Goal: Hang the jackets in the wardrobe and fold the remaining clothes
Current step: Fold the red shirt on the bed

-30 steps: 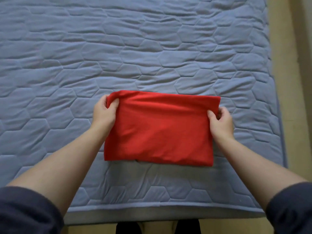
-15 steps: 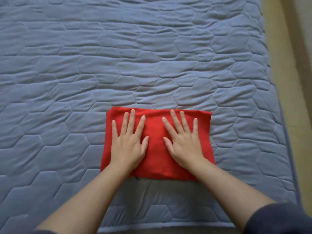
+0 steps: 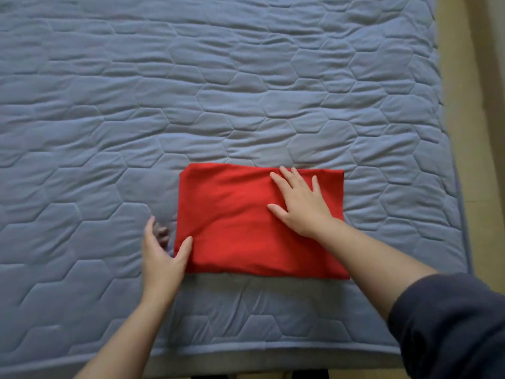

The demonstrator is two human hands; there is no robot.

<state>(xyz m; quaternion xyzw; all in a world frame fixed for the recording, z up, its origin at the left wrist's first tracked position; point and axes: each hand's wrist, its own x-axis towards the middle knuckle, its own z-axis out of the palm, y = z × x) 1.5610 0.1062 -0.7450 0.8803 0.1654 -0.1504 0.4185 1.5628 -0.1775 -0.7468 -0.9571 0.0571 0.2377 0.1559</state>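
Observation:
A red garment (image 3: 232, 222), folded into a flat rectangle, lies on the blue quilted bed cover (image 3: 191, 91) near its front edge. My right hand (image 3: 300, 206) rests flat on the right half of the garment with its fingers spread and straight. At the garment's lower left corner is my left hand (image 3: 161, 258). Its thumb lies on top of the red cloth, and its fingers, blurred, lie along the left edge against the cover.
The cover spreads wide to the left and far behind the garment. Its right edge (image 3: 461, 214) borders a strip of beige floor (image 3: 481, 132). The bed's front edge (image 3: 246, 362) runs just below my forearms.
Both hands first held the garment's top corners, then pressed flat on its middle. Now the left hand has slid off to the lower left corner and the right hand has shifted right.

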